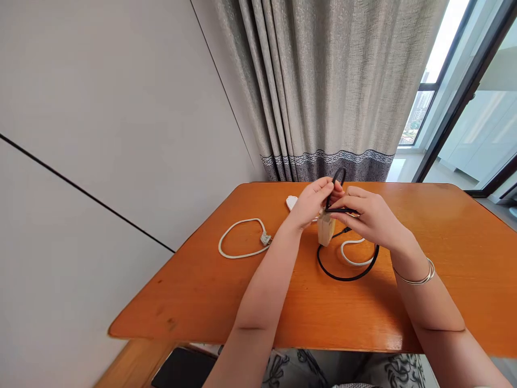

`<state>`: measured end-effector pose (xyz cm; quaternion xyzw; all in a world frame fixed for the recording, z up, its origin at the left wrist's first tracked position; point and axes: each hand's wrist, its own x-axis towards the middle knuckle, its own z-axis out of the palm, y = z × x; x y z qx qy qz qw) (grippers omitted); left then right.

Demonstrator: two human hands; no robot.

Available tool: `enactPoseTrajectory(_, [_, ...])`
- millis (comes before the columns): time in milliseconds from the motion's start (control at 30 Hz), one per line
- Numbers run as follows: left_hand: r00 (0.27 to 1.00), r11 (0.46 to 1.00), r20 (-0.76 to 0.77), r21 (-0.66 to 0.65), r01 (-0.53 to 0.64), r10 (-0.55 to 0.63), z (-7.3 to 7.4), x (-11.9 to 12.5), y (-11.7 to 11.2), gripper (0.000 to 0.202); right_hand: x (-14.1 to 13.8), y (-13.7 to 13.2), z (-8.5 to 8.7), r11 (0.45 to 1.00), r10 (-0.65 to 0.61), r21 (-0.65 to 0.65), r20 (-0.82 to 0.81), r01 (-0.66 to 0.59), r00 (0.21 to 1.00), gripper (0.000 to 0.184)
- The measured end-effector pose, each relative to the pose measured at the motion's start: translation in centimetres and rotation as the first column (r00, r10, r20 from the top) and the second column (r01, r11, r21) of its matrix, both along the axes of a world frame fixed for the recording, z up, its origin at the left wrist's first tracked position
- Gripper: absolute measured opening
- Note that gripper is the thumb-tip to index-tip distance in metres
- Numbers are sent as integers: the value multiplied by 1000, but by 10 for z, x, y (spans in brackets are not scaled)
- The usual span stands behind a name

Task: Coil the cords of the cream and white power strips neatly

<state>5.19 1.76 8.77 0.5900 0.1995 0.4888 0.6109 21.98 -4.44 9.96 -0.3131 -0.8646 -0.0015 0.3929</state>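
Observation:
Above the table, my left hand has its fingertips closed on a black cable, beside a small loop that stands up. My right hand pinches the same cable a little to the right, thumb and forefinger together. A pale, block-shaped piece is right under the fingers; whether a hand touches it I cannot tell. The rest of the black cable curves down onto the tabletop. A white cable lies to the left with its plug by my left forearm. Behind my left hand, a white object is partly hidden.
The orange-brown wooden table has rounded corners. Another stretch of white cord curls inside the black loop. Behind the table hangs a grey curtain, with a wall at left. A dark flat object is below the front edge.

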Motion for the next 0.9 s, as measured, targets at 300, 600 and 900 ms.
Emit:
enactPoseTrajectory(300, [988, 991, -78, -13, 130, -131, -2, 11, -13, 39, 20, 19, 2, 997, -63, 14, -341, 72, 938, 14])
enactPoseTrajectory(600, [979, 976, 95, -105, 188, -178, 2, 9, -15, 30, 20, 40, -11, 975, -207, 2, -373, 224, 904, 28])
enactPoseTrajectory(900, [973, 963, 88, -150, 224, -213, 7, 4, -17, 27, 15, 40, -10, 974, -198, -196, -471, 116, 860, 28])
